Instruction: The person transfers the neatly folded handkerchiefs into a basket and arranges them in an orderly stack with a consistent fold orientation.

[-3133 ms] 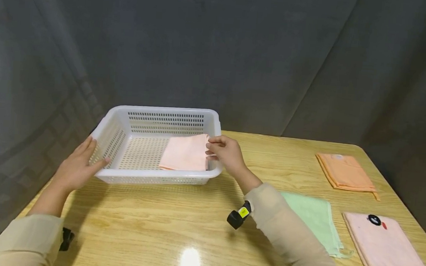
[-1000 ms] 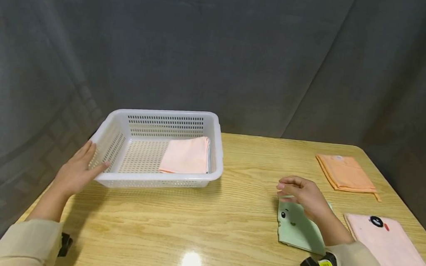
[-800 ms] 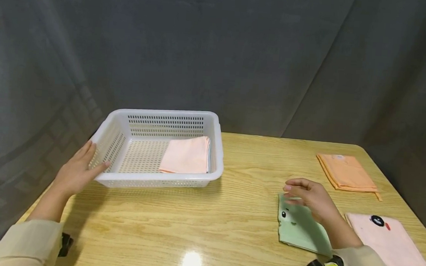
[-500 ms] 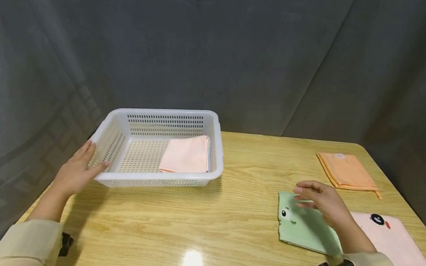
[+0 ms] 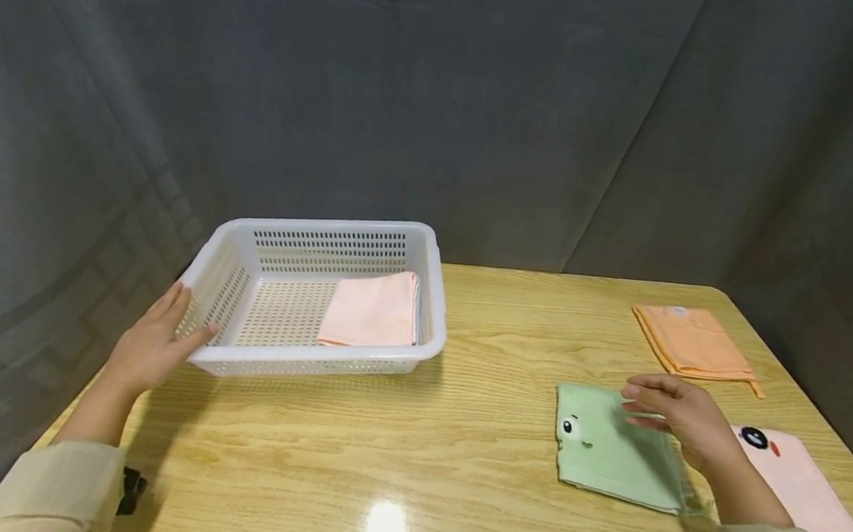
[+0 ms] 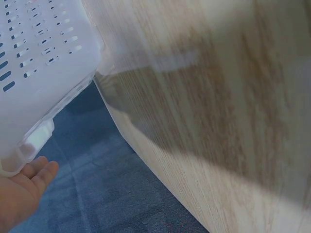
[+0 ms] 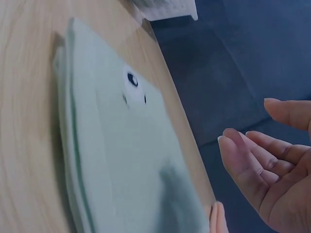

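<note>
My left hand [image 5: 153,343] rests against the left front corner of a white perforated plastic basket [image 5: 314,350], fingers fairly straight along its rim and thumb spread. The left wrist view shows the fingertips touching the rim's underside. A folded pale pink towel [image 5: 370,310] lies in the basket's right half, with a bluish edge under it. Above a folded green towel [image 5: 607,460] with an embroidered eye hovers my right hand [image 5: 686,412], fingers loosely bent. In the right wrist view a gap separates that hand from the green towel [image 7: 116,141], and it holds nothing.
A folded orange towel [image 5: 699,342] lies at the table's back right. Nearer the right edge is a pink towel [image 5: 803,496] with a black eye patch, partly hidden by the right forearm. Dark curtains [image 5: 439,108] hang behind the wooden table [image 5: 290,464].
My right hand has left the basket and its pink towel and drawn back rightward across the green towel, which now shows its eye side and lies folded. The left hand stays at the basket.
</note>
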Available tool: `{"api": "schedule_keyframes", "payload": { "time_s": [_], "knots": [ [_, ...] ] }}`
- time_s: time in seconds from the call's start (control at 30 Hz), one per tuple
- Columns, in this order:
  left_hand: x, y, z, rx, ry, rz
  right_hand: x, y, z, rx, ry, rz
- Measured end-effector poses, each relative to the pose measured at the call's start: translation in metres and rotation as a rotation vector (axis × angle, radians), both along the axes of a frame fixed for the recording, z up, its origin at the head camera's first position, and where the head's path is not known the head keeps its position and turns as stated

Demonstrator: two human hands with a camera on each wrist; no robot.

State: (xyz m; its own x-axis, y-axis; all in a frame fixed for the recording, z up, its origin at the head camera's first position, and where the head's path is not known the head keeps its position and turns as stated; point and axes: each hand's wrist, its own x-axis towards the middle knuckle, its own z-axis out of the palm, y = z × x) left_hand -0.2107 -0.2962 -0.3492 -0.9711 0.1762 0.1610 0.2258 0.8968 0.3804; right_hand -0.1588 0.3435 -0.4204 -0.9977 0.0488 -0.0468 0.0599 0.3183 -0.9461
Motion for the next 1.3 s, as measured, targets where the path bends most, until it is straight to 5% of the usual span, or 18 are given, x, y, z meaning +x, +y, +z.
{"api": "schedule_keyframes", "payload": {
  "time_s": [0.37,0.6,0.97,1.3],
  "knots": [
    [0.002,-0.003,-0.001,0.008,-0.005,0.003,0.014,0.015,0.006,-0.049,-0.032,-0.042],
    [0.002,-0.003,-0.001,0.011,0.008,-0.004,0.034,-0.01,0.044,0.032,-0.078,-0.094],
    [0.002,-0.007,0.004,-0.005,0.011,0.008,0.033,-0.001,0.03,0.097,-0.095,-0.182],
    [0.002,-0.007,0.003,0.009,-0.004,0.005,0.031,0.001,0.023,0.12,-0.177,-0.14]
  ]
}}
